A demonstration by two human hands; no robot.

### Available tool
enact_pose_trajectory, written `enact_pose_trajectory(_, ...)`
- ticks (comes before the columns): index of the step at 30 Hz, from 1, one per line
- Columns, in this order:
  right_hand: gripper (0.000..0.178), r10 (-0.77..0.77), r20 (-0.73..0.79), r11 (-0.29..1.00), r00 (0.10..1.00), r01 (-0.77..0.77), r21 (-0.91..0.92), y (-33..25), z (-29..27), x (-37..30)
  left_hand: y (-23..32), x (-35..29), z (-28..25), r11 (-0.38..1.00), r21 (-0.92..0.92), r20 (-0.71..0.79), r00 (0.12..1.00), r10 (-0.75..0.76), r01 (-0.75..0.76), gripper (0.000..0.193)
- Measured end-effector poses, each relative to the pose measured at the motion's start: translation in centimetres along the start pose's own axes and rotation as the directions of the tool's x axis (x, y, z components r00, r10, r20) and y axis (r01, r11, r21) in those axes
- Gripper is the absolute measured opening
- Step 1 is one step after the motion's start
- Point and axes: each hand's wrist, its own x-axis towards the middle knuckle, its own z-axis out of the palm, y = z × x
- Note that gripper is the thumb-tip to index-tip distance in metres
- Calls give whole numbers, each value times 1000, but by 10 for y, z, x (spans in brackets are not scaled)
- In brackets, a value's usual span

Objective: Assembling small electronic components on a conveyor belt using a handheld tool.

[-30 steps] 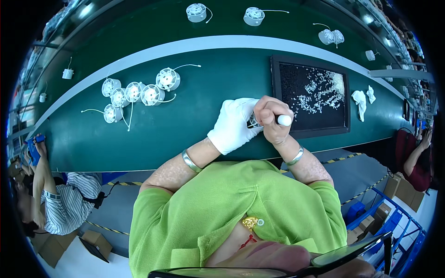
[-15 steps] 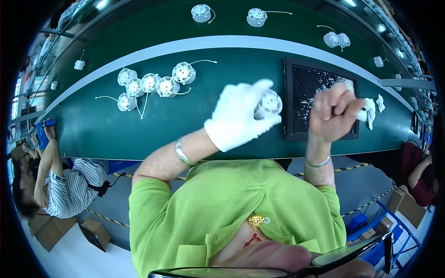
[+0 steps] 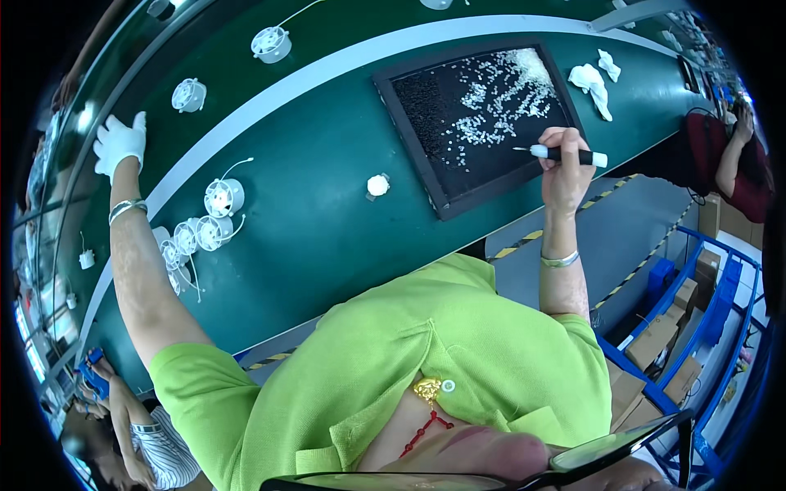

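Note:
My left hand (image 3: 121,146), in a white glove, reaches to the far left over the green strip beyond the pale rail. Its fingers are spread and nothing is in them. The nearest thing to it is a round white fan-like housing (image 3: 189,96). My bare right hand (image 3: 565,176) grips a black-and-white pen-shaped tool (image 3: 583,156) with a thin tip pointing left. That tip is over the near right part of a black tray (image 3: 434,190), which holds many tiny white pieces (image 3: 483,123) and black pieces (image 3: 422,106).
Several white fan-like housings with wires (image 3: 214,232) cluster left, partly behind my left forearm. A small round white piece (image 3: 377,186) lies mid-table. Another housing (image 3: 271,45) stands beyond the rail (image 3: 319,69). Crumpled white cloth (image 3: 591,88) lies right of the tray. People sit at both sides.
My left hand has let go of the white fan-like housing and swung far left. My right hand now shows the pen-shaped tool by the tray. The whole view has turned.

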Motion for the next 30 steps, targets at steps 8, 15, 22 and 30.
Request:
enact_pose_trajectory(8,20,-118,45,952,992,126,-278,27,14,-9,60,-16,27,838,-415,212,858,468,-354,64)
enact_pose_trajectory(15,17,-100,33,951,994,106,-292,25,19,-8,53,-29,-3,876,-400,141,926,349,-269,52)
enact_pose_trajectory(22,18,-145,56,935,988,155,-319,29,17,-7,46,-186,-127,268,-892,-192,842,504,-363,54)
enact_pose_trajectory(30,24,-46,36,906,998,56,-419,20,25,-9,48,-302,-79,377,-822,-93,754,650,-426,63)
